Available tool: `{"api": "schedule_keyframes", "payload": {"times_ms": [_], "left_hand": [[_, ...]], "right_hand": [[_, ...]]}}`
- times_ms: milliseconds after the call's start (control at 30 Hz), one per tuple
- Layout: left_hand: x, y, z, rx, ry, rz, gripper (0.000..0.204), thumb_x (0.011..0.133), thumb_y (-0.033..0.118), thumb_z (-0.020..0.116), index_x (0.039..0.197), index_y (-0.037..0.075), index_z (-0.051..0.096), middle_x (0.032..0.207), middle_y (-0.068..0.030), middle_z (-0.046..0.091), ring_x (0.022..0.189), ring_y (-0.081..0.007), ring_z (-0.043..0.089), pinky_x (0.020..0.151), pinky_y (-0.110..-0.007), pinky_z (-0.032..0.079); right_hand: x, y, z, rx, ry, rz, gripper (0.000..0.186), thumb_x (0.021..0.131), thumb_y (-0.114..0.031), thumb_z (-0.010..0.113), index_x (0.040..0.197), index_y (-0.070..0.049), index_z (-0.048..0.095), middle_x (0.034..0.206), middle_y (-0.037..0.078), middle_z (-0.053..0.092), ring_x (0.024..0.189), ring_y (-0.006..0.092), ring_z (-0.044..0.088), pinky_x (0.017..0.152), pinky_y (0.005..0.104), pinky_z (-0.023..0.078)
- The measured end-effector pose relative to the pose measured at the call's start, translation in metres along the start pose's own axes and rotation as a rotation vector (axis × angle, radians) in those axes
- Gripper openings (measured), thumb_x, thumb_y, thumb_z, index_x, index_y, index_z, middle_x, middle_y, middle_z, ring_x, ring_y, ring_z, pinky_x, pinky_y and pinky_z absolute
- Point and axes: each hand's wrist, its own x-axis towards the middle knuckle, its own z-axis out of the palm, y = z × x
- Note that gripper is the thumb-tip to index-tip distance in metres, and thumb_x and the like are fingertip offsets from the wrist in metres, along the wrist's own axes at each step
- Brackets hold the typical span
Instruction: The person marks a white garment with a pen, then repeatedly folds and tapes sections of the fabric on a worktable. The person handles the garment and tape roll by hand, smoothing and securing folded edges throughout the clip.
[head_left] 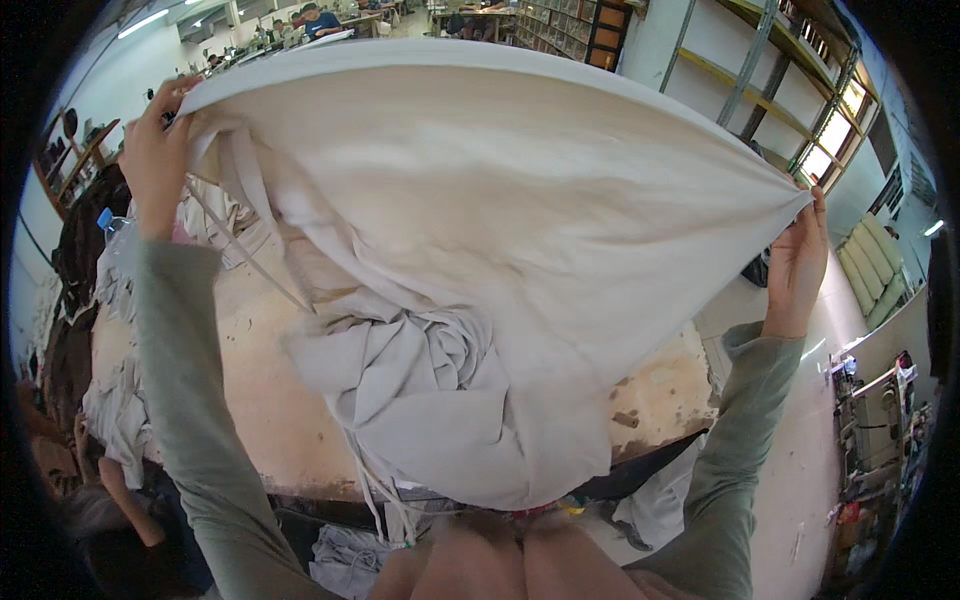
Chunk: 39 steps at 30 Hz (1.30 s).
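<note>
A large piece of pale grey cloth [500, 190] is spread between my two raised hands, its upper edge pulled nearly taut. At its far left corner, the fingers of my left hand [158, 160] are closed on the edge. My right hand [800, 255] pinches the opposite corner, where folds fan out from the fingertips. The lower part of the cloth lies bunched on the worktable [285, 425] and hangs over its near edge. A narrow strip [245, 250] dangles near my left hand, and thin cords hang below the bundle.
More pale cloth [118, 410] is piled on the table's left side, near a blue-capped bottle [108, 222]. A person's forearm [128, 495] reaches in at lower left. Metal shelving [745, 75] stands at back right. People sit at far tables. Crumpled fabric [345, 560] lies below the table edge.
</note>
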Motion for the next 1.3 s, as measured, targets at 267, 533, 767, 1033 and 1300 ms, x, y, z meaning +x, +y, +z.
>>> {"api": "schedule_keyframes", "payload": {"times_ms": [267,533,767,1033,1300], "left_hand": [[-0.072,-0.02,-0.056,-0.811,-0.771,-0.209,0.015,0.076,0.015,0.064,0.082,0.001,0.063,0.074,-0.0003,0.058,0.071,-0.0079,0.052,0.066,-0.02,0.039],[-0.122,0.001,-0.112,-0.884,-0.864,-0.401,0.022,0.071,0.02,0.072,0.07,0.002,0.061,0.065,0.0013,0.055,0.064,-0.0057,0.048,0.059,-0.021,0.034],[-0.131,0.009,-0.118,-0.86,-0.798,-0.432,0.016,0.073,0.014,0.071,0.074,0.0,0.063,0.067,0.0007,0.058,0.063,-0.0055,0.048,0.059,-0.021,0.035],[-0.132,0.023,-0.135,-0.908,-0.785,-0.457,0.013,0.071,0.009,0.071,0.077,-0.001,0.066,0.067,-0.0014,0.062,0.062,-0.0066,0.052,0.057,-0.021,0.038],[-0.181,0.03,-0.097,-0.291,-0.218,-0.103,0.017,0.067,0.003,0.076,0.082,0.003,0.068,0.079,-0.0046,0.063,0.07,-0.0149,0.057,0.062,-0.026,0.044]], "right_hand": [[0.009,-0.008,-0.053,-0.272,0.076,-0.074,0.032,0.094,-0.01,0.05,0.124,0.001,0.048,0.113,0.011,0.059,0.099,0.014,0.057,0.083,0.0259,0.048],[0.009,-0.016,-0.116,-0.435,0.07,0.0,0.033,0.094,-0.011,0.051,0.125,0.0,0.048,0.118,0.009,0.056,0.104,0.0138,0.055,0.085,0.0264,0.047],[0.01,-0.006,-0.132,-0.518,0.119,0.082,0.036,0.094,-0.011,0.05,0.128,0.001,0.047,0.121,0.01,0.054,0.108,0.015,0.052,0.093,0.0295,0.04],[0.022,-0.01,-0.159,-0.357,0.071,0.073,0.04,0.093,-0.011,0.05,0.129,0.003,0.042,0.127,0.013,0.049,0.107,0.0169,0.053,0.093,0.0285,0.045],[-0.038,0.025,-0.134,-0.305,-0.038,0.141,0.028,0.089,-0.01,0.056,0.113,0.004,0.053,0.112,0.01,0.055,0.103,0.0175,0.053,0.089,0.0275,0.045]]}}
